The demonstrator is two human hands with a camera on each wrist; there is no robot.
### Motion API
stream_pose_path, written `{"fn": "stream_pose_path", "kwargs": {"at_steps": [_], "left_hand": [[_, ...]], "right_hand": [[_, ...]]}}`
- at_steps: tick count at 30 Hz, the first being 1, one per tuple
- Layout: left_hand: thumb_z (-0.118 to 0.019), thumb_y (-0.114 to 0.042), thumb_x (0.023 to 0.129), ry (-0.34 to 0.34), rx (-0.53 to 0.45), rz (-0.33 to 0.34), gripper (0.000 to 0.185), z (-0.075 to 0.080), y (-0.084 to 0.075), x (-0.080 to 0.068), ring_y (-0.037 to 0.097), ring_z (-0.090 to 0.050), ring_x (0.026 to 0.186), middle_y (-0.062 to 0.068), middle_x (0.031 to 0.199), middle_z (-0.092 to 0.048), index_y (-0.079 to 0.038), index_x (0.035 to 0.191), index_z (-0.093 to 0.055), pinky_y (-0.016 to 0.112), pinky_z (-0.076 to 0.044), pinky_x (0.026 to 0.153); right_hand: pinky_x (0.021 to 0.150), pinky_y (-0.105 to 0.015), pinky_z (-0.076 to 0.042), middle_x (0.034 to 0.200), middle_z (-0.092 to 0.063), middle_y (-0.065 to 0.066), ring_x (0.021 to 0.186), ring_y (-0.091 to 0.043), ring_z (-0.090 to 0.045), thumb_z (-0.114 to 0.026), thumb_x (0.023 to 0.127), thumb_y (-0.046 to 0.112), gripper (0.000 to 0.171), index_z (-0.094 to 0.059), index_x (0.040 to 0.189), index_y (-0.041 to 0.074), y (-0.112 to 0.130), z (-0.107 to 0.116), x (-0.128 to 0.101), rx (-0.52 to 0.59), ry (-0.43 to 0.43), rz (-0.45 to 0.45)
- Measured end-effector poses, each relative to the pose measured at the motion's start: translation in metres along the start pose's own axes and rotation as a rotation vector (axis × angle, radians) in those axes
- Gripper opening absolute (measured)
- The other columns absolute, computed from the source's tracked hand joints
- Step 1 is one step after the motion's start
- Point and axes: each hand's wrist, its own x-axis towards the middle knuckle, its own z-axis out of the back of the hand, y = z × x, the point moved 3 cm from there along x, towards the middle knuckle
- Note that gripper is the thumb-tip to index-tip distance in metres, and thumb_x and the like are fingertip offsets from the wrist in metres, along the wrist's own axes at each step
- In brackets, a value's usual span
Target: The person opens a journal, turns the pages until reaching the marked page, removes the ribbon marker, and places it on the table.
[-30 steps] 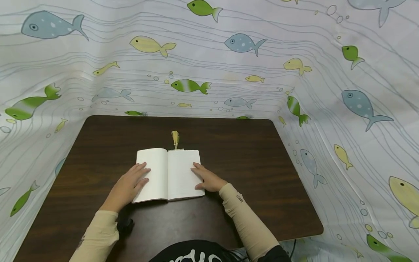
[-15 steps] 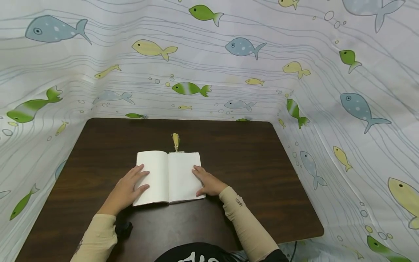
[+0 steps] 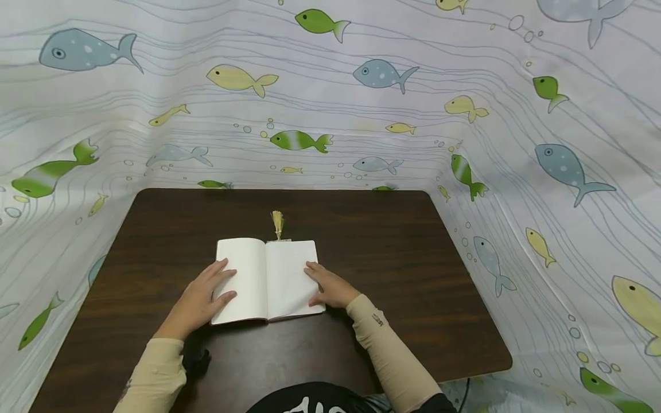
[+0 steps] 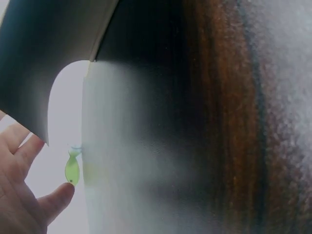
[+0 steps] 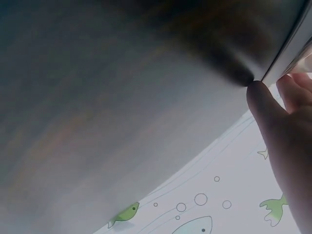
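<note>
Left hand and right hand, fingers spread flat, rest on the open notebook between them.

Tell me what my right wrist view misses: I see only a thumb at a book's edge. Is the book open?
Observer: Yes, the book lies open on the table, pages blank.
Operator: And the other hand?
Observer: The left hand rests flat on the left page.
Operator: Anything else on the table?
Observer: A yellow tassel sticks out beyond the book's top edge.
Operator: Where is the right hand on the book?
Observer: The right hand lies on the right page's outer edge.
</note>
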Motion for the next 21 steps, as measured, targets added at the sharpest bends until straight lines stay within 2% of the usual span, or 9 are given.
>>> {"fn": "stream_pose_path", "kwargs": {"at_steps": [6,11,13,17,19,21], "left_hand": [[-0.072,-0.031,0.095,0.012,-0.005,0.024,0.051,0.001,-0.002,0.0,0.044,-0.033,0.144,0.022,0.155,-0.042,-0.005,0.138,-0.06,0.072,-0.032,0.105],[-0.072,-0.029,0.095,0.001,-0.001,0.017,0.055,-0.001,-0.003,0.0,0.045,-0.034,0.143,0.023,0.154,-0.042,-0.003,0.141,-0.056,0.071,-0.033,0.105],[-0.072,-0.029,0.095,-0.001,0.001,0.019,0.056,-0.002,-0.002,0.0,0.046,-0.034,0.142,0.023,0.154,-0.042,-0.002,0.142,-0.055,0.071,-0.033,0.105],[-0.072,-0.028,0.096,-0.01,0.0,0.019,0.06,-0.002,-0.003,0.001,0.046,-0.034,0.142,0.024,0.154,-0.042,0.0,0.144,-0.052,0.07,-0.033,0.106],[-0.072,-0.028,0.096,-0.021,-0.006,0.022,0.063,-0.002,-0.003,0.001,0.046,-0.036,0.141,0.025,0.153,-0.043,0.002,0.146,-0.049,0.068,-0.034,0.106],[-0.071,-0.027,0.096,-0.036,-0.023,0.035,0.066,-0.001,-0.004,0.0,0.047,-0.038,0.14,0.026,0.153,-0.043,0.002,0.149,-0.044,0.065,-0.034,0.108]], "right_hand": [[0.117,-0.038,-0.034,0.165,-0.028,-0.013,0.151,-0.026,-0.029,-0.079,0.088,0.03,0.075,-0.047,0.151,0.006,0.004,0.004,0.001,-0.019,-0.106,0.014],[0.114,-0.047,-0.038,0.167,-0.023,-0.013,0.147,-0.032,-0.036,-0.084,0.085,0.028,0.074,-0.052,0.149,0.011,0.016,0.011,0.002,-0.041,-0.228,0.034],[0.114,-0.05,-0.038,0.167,-0.023,-0.014,0.146,-0.035,-0.038,-0.085,0.084,0.027,0.082,-0.045,0.153,0.011,0.026,0.016,0.002,-0.047,-0.265,0.059],[0.114,-0.041,-0.039,0.165,-0.028,-0.014,0.147,-0.029,-0.038,-0.082,0.087,0.022,0.101,-0.017,0.162,0.004,0.046,0.023,0.005,0.036,-0.275,0.158],[0.116,-0.037,-0.035,0.164,-0.031,-0.012,0.148,-0.023,-0.035,-0.077,0.092,0.018,0.103,-0.004,0.162,0.002,0.053,0.024,0.008,0.153,-0.23,0.219],[0.116,-0.034,-0.034,0.165,-0.031,-0.01,0.148,-0.021,-0.035,-0.071,0.097,0.016,0.098,0.0,0.162,0.003,0.059,0.023,0.011,0.282,-0.144,0.264]]}}
